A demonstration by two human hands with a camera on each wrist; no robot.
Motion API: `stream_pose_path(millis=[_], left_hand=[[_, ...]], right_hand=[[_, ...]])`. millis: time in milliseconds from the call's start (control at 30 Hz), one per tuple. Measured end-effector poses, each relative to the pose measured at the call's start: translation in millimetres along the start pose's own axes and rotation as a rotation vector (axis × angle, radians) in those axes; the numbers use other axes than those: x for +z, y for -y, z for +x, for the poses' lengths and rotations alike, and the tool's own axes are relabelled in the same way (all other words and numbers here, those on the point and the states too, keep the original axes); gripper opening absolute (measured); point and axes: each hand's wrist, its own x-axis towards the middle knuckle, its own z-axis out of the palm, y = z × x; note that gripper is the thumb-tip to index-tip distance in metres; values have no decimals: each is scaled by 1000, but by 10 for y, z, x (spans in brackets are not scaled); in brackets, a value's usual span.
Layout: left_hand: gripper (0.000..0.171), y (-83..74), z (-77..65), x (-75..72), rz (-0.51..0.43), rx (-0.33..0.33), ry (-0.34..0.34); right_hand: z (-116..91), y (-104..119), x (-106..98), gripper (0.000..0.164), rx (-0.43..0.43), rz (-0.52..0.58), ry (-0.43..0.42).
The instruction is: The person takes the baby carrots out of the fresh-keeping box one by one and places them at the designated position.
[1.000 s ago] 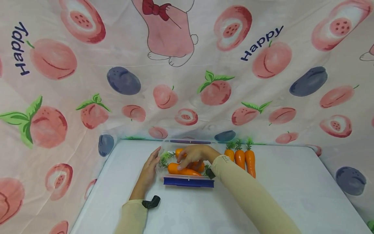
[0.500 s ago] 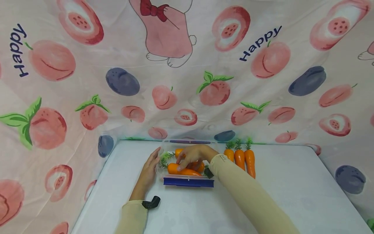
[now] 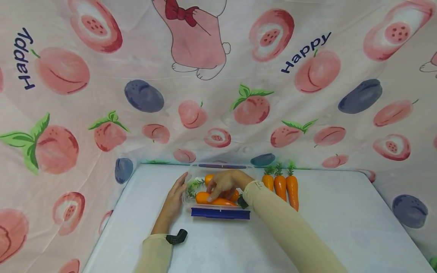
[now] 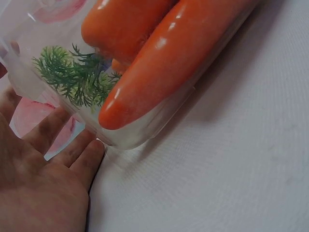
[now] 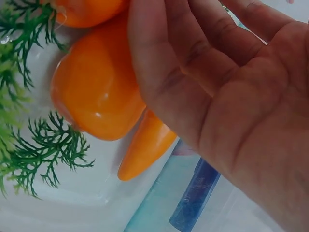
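A clear plastic box with blue clip flaps stands at the table's far side, holding several orange carrots with green tops. My right hand reaches into it from the right. Its thumb and fingers pinch the front carrot, which lies lengthwise along the near wall. In the right wrist view, another thick carrot and leafy greens lie beside the right hand. The left hand rests its extended fingers against the box's left end; the left wrist view shows them touching the clear wall.
Three carrots lie side by side on the white table, right of the box, tops toward the back. Behind the table hangs a peach-printed cloth. Blue flaps stick out from the box's front side.
The front carrot has shifted very slightly down and right under the right hand's fingers. The left hand and the box have stayed where they were.
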Motion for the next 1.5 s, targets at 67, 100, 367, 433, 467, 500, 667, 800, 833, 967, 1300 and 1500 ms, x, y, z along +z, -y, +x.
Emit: stream_pose_path(millis=[67,100,367,433,467,500,667,800,833,967,1300,1500], left_hand=[[52,-6,-1,3,1,-1,0],[53,-11,0,5,1,-2,0],[53,-32,-1,7,-2,-23,3],[53,-34,-1,5,3,-31,-3],[53,-33,-1,4,6,-35,-6],[53,-31,1,3,7,-38,-7],[53,-21,13,5,6,-37,-10],[52,-21,12,10,1,-39,-7],[52,-21,13,10,-1,-37,-6],[52,-17,12,5,-4,-23,-3],[54,-5,5,-1,-3,-16,-1],[54,-5,3,6,-5,-2,-3]], right_hand=[[-6,3,3,51,-6,-13,2],[-9,4,4,49,-8,-17,1],[-3,9,13,43,-14,-32,7],[0,14,16,42,-14,-38,9],[1,17,17,42,-14,-42,9],[2,19,19,41,-13,-42,8],[1,14,24,37,-10,-39,-4],[-11,7,22,37,-3,-36,-14],[-12,4,22,38,-1,-33,-14],[-17,-5,8,41,-6,-29,-7],[-67,-49,-47,51,-37,17,1],[-118,-109,-89,52,-34,34,-5]])
